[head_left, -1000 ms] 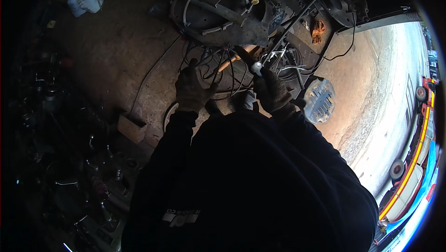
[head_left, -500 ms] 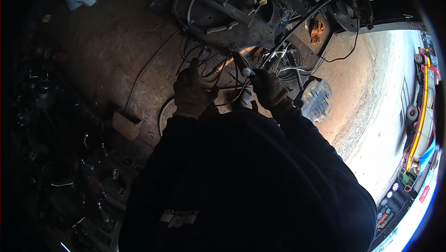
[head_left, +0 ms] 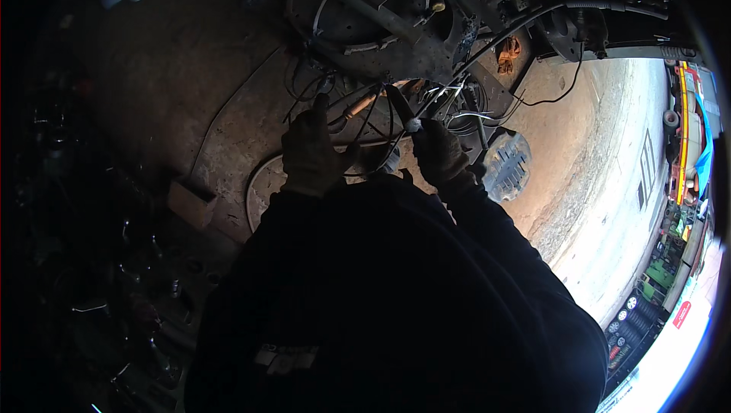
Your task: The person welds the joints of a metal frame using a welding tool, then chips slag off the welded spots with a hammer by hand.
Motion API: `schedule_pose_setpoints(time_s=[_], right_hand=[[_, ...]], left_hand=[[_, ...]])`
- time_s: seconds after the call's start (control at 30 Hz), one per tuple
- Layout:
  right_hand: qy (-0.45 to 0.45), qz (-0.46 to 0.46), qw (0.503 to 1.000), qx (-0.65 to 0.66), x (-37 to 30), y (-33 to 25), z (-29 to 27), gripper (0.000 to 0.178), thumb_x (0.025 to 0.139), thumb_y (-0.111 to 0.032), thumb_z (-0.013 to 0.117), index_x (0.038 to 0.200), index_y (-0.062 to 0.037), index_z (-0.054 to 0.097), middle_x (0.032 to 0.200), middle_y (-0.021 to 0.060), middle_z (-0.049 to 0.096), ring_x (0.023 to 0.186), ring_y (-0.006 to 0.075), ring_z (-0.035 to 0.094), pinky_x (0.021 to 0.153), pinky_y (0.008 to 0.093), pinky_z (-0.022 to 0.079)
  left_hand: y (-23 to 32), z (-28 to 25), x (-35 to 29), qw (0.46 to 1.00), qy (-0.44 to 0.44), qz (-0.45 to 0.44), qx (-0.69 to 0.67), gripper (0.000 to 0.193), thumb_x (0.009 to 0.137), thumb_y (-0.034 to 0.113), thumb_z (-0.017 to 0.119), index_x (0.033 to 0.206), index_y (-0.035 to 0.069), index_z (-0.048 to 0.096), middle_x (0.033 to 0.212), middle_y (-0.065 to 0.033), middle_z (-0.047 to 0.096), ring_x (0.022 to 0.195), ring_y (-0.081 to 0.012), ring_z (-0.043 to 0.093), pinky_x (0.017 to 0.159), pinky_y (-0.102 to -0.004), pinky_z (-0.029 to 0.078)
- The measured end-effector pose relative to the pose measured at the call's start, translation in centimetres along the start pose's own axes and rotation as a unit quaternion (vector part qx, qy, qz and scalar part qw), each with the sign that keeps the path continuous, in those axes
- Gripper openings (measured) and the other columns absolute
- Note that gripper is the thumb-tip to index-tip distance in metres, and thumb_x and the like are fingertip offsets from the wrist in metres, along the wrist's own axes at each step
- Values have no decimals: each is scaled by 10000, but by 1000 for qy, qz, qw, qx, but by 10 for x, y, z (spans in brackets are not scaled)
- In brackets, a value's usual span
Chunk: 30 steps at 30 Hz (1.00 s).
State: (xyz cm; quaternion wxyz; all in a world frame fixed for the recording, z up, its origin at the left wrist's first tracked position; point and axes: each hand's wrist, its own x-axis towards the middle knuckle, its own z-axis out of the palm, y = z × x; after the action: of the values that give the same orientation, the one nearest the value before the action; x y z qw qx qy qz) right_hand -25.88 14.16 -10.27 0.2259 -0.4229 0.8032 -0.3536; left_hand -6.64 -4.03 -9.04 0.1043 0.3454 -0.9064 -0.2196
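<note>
My left hand [head_left: 311, 153], in a work glove, is raised over loose cables with its fingers up and the thumb held apart. Nothing shows in its grasp. To its right my gloved right hand [head_left: 442, 153] is closed around a dark, stick-like tool [head_left: 400, 105] with a pale metallic part next to the fingers. The tool's tip reaches up to the lower edge of a large dark metal plate [head_left: 426, 63]. Thin black cables and an orange-brown rod [head_left: 361, 105] lie between the hands. Shadow hides the finer detail of the fingers.
A ring-shaped hoop [head_left: 316, 9] sits on the metal assembly ahead. On the floor are a block [head_left: 192, 204] at left and a slotted rounded plate [head_left: 507, 165] at right. Dark metal parts [head_left: 152, 283] crowd the lower left. Orange cloth-like material [head_left: 509, 55] lies farther right.
The view has shifted slightly and the floor at left looks darker. Both hands keep nearly the same pose, and the tool stays in my right hand against the plate's edge.
</note>
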Motion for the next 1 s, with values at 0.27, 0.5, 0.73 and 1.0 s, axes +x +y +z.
schedule_pose_setpoints(time_s=[0.27, 0.5, 0.73, 1.0], right_hand=[[19, -73, 997, 3, -2, -3, -1, 277, 1064, -243, 562, 1194, -5, 612, 750, 105, 669, 658, 232, 682, 582, 396, 515], [-2, -87, 994, 63, 3, -9, -8, 274, 1065, -233, 551, 1198, 1, 605, 753, 104, 661, 657, 222, 671, 580, 381, 511], [-36, -20, 995, 89, 6, -27, -16, 241, 1051, -195, 569, 1204, -12, 606, 783, 103, 665, 689, 220, 681, 598, 379, 521], [-13, 14, 998, 61, 11, 0, 2, 255, 1059, -217, 552, 1183, -18, 651, 790, 101, 673, 704, 221, 689, 620, 382, 529]], left_hand=[[3, -10, -2, 999, -36, -14, 9, 1061, 739, 415, 879, 1565, 65, 312, 1243, -217, 574, 1172, -372, 585, 952, -515, 491], [8, -13, 0, 998, -43, -24, 26, 1060, 740, 427, 880, 1566, 75, 316, 1200, -202, 579, 1128, -356, 600, 931, -505, 495], [9, -16, -2, 999, -32, -20, 33, 1074, 731, 426, 885, 1570, 89, 307, 1208, -206, 578, 1141, -354, 596, 935, -506, 490], [12, -19, 2, 996, -69, -51, 36, 1080, 728, 435, 886, 1572, 87, 308, 1240, -210, 576, 1166, -355, 595, 947, -502, 491]])
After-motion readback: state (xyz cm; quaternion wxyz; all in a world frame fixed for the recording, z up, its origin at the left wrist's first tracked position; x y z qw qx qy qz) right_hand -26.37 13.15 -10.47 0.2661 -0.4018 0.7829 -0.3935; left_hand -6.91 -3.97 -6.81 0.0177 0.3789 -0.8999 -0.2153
